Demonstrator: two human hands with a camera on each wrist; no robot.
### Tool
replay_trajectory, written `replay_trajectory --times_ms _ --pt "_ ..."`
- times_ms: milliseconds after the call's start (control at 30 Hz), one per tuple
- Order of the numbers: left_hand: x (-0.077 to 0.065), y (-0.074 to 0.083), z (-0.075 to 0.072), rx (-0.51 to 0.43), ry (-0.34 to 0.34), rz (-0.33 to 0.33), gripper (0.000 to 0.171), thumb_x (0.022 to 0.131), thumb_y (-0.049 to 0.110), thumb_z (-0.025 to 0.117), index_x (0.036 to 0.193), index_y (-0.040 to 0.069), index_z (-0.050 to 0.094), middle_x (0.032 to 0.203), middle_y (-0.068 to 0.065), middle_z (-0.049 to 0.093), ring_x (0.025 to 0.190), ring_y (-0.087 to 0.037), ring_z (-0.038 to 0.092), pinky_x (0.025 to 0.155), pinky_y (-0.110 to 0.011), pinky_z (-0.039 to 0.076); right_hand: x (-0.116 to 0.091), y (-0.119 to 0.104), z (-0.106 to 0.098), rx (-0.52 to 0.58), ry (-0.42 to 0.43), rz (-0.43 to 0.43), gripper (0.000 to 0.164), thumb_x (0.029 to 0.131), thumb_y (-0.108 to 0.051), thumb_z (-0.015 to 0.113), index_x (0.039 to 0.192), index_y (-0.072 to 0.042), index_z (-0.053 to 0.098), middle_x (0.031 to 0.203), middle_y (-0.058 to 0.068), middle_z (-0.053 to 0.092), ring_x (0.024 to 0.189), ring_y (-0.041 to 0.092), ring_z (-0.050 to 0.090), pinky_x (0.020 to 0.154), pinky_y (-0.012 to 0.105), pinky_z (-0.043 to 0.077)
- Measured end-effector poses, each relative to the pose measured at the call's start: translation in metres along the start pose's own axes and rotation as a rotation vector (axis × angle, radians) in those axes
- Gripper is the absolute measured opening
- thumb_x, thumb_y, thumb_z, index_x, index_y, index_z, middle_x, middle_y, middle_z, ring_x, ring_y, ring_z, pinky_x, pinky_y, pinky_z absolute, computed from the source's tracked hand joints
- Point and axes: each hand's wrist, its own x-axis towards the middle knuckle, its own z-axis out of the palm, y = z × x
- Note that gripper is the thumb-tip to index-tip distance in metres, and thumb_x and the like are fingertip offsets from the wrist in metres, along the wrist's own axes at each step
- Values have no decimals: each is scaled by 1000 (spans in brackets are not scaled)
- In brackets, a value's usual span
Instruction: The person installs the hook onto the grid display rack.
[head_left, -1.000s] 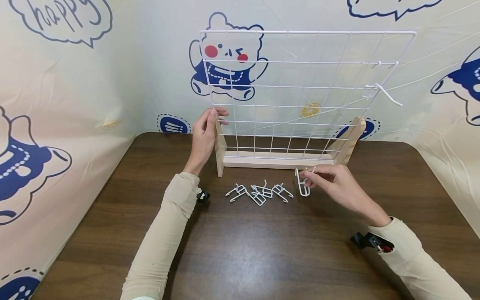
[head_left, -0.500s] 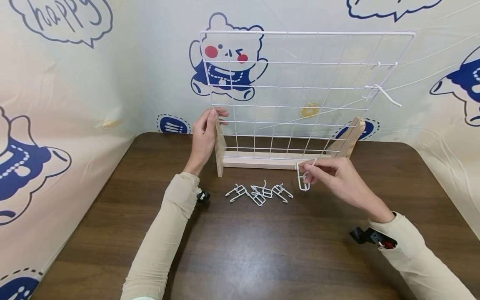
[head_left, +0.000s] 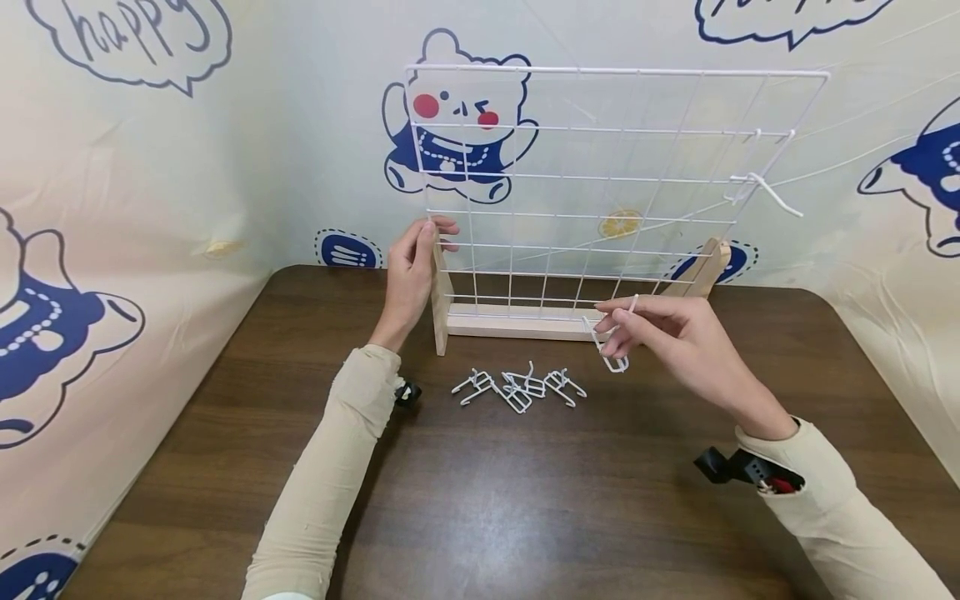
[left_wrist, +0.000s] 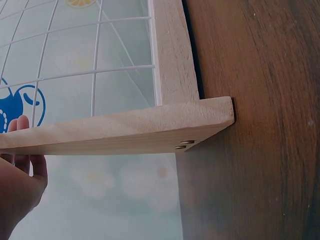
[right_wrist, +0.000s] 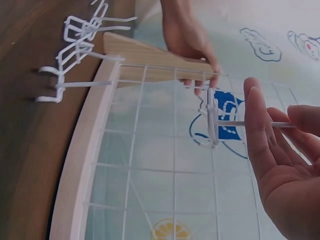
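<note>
Over the last second the right hand (head_left: 678,333) has come up a little, lifting the held hook (right_wrist: 212,120) to a spot before the lowest rows of the wire grid (head_left: 577,177), just right of centre in the head view. The hook's frame tilts more than it did. Thumb and fingers pinch its thin prong, closed down onto it. The left hand (head_left: 411,267) hasn't shifted: it grips the wooden upright (head_left: 441,308) left of centre, which I'd say steadies the rack. The loose hooks (head_left: 521,387) lie unmoved on the counter (head_left: 480,500) mid-frame, and the hung hook (head_left: 776,198) stays at upper right. So the held one is better lifted toward the mesh; whether it touches, I can't tell.
</note>
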Motion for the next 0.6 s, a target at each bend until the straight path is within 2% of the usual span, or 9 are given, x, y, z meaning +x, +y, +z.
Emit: replay_trajectory --times_ms 200,300,400,533,600 --pt "0 -1 0 -6 1 1 35 107 10 38 113 -16 61 108 -28 67 88 -37 67 92 -55 51 5 -9 1 92 16 -37 22 101 -1 55 117 2 69 94 24 71 77 30 71 72 33 61" --pt "0 -1 0 -8 0 1 35 108 10 38 113 -16 61 109 -31 66 89 -37 67 93 -55 51 6 -12 0 94 29 -39 23 101 -3 55 117 1 70 95 23 71 79 30 71 74 34 61" --pt "0 -1 0 -7 -3 0 35 108 10 37 113 -16 61 110 -34 64 90 -37 67 94 -54 51 8 -15 -1 78 39 -44 24 102 -5 54 120 -1 69 96 22 72 80 28 72 67 30 60" --pt "-1 -1 0 -4 -5 0 35 108 10 37 114 -16 61 111 -37 62 90 -39 66 94 -54 51 11 -20 0 75 33 -47 27 103 -8 52 125 -5 68 98 20 71 83 28 72 69 31 59" --pt "-1 -1 0 0 -6 0 35 108 10 37 114 -15 61 111 -36 62 91 -40 66 94 -54 51 13 -23 0 88 23 -54 29 104 -8 50 127 -4 67 100 21 71 84 29 72 79 34 59"
